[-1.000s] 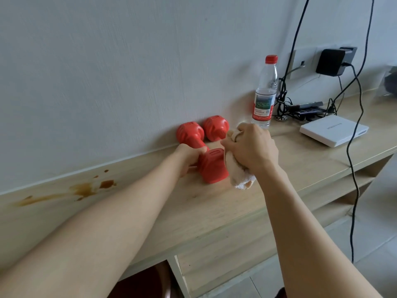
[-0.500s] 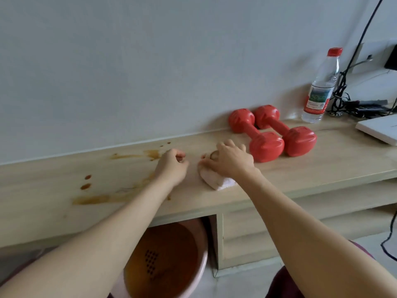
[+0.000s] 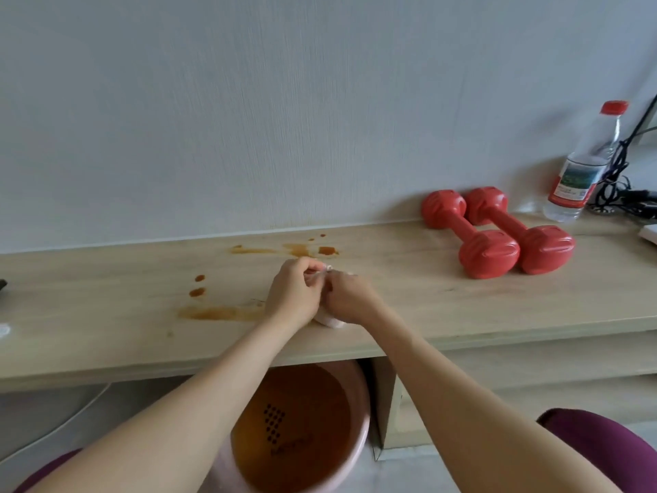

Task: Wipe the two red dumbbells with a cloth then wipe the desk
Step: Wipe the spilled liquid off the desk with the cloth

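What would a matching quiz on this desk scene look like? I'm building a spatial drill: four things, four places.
Things:
1. cloth
2. red dumbbells
3. water bottle
4. pink basin

Places:
A. under the desk
B. far right, by the cables
C. held by both hands
D. side by side by the wall

Pairs: 1-C, 2-D, 3-B, 4-A
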The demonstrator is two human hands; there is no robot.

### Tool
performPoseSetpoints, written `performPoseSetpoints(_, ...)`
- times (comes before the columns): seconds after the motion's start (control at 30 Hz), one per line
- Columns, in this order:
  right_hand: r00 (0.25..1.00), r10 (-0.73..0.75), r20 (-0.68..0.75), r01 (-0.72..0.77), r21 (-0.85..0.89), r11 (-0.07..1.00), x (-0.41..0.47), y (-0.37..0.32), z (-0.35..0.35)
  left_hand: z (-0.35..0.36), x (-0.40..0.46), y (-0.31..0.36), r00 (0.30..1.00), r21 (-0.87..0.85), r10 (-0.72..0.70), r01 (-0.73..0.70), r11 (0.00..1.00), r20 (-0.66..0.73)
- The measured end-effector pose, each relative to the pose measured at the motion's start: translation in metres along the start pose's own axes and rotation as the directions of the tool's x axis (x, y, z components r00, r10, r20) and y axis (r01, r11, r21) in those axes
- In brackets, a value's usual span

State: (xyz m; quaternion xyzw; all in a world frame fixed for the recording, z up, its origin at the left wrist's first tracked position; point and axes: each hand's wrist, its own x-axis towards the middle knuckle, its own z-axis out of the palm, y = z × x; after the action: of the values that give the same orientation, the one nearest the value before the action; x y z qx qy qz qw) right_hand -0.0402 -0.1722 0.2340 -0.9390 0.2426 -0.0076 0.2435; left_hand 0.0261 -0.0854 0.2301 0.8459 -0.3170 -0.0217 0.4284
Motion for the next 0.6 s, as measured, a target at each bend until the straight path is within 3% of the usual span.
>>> performPoseSetpoints(0.07, 0.993, 0.043, 0.109, -0.079, 0.347, 0.935, 0.007, -0.006, -0.008, 0.001, 0.003, 0.004, 1.000, -0.058, 0.011, -0.009, 0.998, 0.025)
performPoseSetpoints(0.13, 0.991, 0.118, 0.070, -0.137, 0.579, 0.804, 0.014, 0.015, -0.021, 0.009, 0.006, 0.003, 0.995, -0.033, 0.014, -0.010, 0.999, 0.098)
performPoseSetpoints(0.17, 0.982, 0.187, -0.018, -0.147, 0.547, 0.824, 0.017, 0.031, -0.027, 0.014, 0.007, 0.001, 0.991, 0.058, -0.010, 0.002, 0.998, 0.136)
performPoseSetpoints(0.27, 0.925, 0.239, -0.295, -0.201, 0.153, 0.968, 0.024, 0.077, -0.032, 0.029, 0.009, -0.006, 0.959, 0.338, -0.064, -0.034, 0.940, 0.274)
performPoseSetpoints(0.43, 0.948, 0.095, -0.302, -0.151, -0.166, 0.974, 0.045, 0.098, -0.014, 0.047, 0.040, -0.007, 0.898, 0.375, -0.005, -0.178, 0.910, 0.439)
performPoseSetpoints(0.6, 0.951, 0.035, -0.306, -0.099, -0.198, 0.975, 0.047, 0.108, -0.018, 0.082, 0.096, 0.011, 0.870, 0.373, 0.042, -0.254, 0.892, 0.492)
